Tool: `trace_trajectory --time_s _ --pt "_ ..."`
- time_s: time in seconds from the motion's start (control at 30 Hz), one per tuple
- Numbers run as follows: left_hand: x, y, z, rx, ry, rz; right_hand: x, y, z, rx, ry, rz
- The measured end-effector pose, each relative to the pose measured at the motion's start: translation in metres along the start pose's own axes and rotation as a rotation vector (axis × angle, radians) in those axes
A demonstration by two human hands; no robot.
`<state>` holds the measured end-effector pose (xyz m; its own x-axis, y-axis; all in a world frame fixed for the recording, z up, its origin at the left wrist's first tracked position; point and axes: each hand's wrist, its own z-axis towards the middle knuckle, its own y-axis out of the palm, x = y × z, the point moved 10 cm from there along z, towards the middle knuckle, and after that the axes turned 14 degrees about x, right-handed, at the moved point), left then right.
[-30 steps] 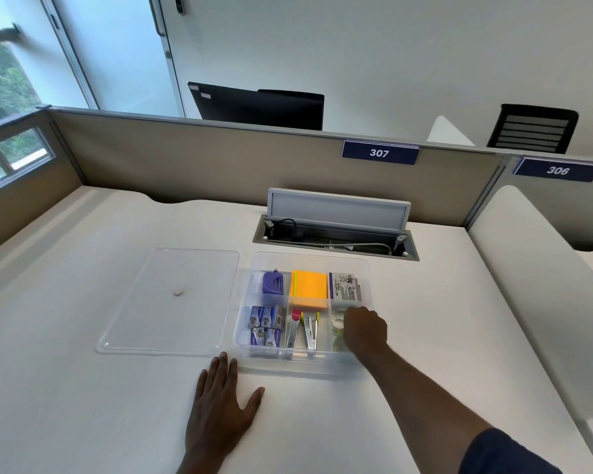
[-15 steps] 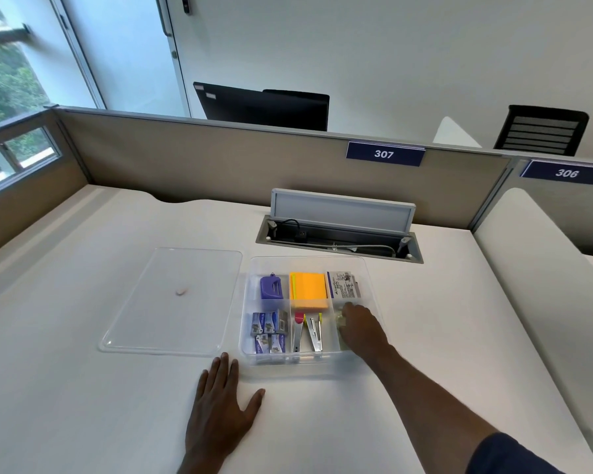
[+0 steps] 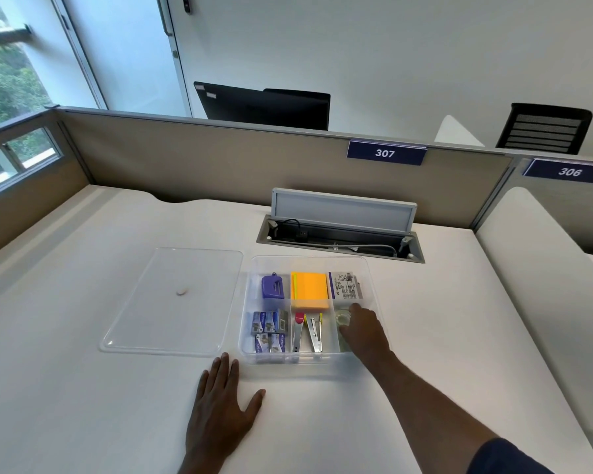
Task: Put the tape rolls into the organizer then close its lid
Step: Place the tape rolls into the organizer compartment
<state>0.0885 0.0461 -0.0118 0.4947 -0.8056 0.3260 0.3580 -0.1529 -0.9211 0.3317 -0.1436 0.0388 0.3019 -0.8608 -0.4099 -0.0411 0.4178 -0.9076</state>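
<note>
1. I am reaching my right hand (image 3: 363,328) into the near right compartment of the clear organizer (image 3: 374,285), where a clear tape roll (image 3: 342,318) is lying just beside my fingers (image 3: 355,307).

2. I cannot tell whether those fingers are clamped on the roll or only resting against it, since my hand is covering much of that compartment; how many rolls are sitting under it is hidden too.

3. I am pressing my left hand (image 3: 223,401) flat on the white counter (image 3: 83,405), fingers spread and holding nothing, just beside the organizer's near left corner.

4. The other compartments are already holding a purple punch (image 3: 273,287), orange sticky notes (image 3: 309,289), staple boxes (image 3: 269,331) and staplers (image 3: 307,333).

5. No tape roll is showing loose on the counter, so I am judging the loading step to be at or near its end.

6. The clear lid (image 3: 175,302) is lying flat on the counter just left of the organizer, so the closing is not yet done: it is waiting to be lifted across and seated on the rim.
</note>
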Motion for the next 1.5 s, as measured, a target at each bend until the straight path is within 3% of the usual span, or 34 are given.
trace_trajectory --time_s 0.27,0.5,0.8,1.23,1.5 --pt "-0.002 0.002 0.001 0.001 0.007 0.032 0.000 0.001 -0.004 0.015 0.031 0.009" --pt "-0.005 0.005 0.000 -0.001 0.004 0.047 -0.001 -0.025 -0.001 0.212 0.082 0.015" --pt "-0.007 0.009 -0.001 -0.011 0.004 0.068 0.004 0.003 -0.001 -0.170 0.058 -0.179" --pt "-0.005 0.006 -0.001 0.016 0.018 0.061 0.003 0.003 -0.009 -0.119 0.037 -0.237" --pt "-0.004 0.006 -0.001 0.016 0.028 0.059 -0.001 0.006 -0.007 -0.164 0.094 -0.111"
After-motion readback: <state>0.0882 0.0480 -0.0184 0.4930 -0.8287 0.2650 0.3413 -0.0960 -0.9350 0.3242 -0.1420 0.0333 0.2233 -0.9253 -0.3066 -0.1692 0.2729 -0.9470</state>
